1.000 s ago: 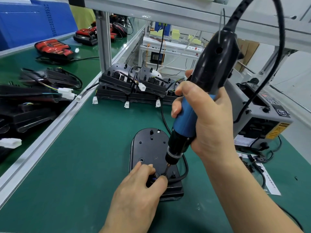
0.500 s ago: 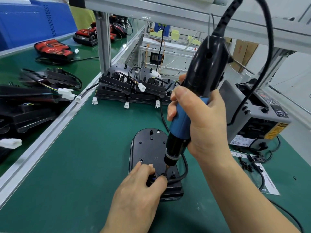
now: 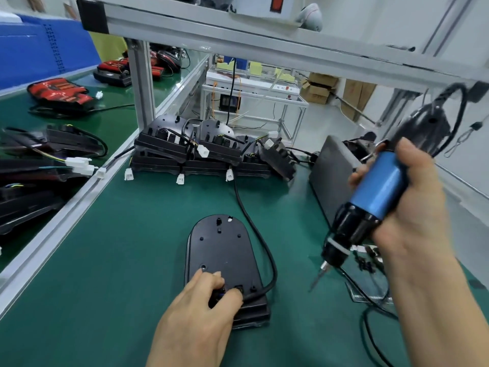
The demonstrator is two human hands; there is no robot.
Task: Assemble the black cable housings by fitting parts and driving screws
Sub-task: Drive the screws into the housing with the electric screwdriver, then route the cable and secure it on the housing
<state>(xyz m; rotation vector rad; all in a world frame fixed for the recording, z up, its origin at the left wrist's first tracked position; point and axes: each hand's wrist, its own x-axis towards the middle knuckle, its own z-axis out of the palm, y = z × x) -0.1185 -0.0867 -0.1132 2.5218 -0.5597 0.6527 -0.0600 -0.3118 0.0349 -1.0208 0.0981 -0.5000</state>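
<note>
Lifted clear of the housing (image 3: 219, 247), the cylindrical blue-and-black screwdriver (image 3: 378, 189) now hangs tilted to its right, right hand (image 3: 418, 221) fingers wrapped round the barrel, while left hand (image 3: 195, 321) fingertips pinch the near end of that smooth black oval shell on the green mat (image 3: 119, 260).

1 left hand (image 3: 195, 321), 1 right hand (image 3: 415, 218), 1 screwdriver (image 3: 377, 192), 1 near housing (image 3: 222, 247)
</note>
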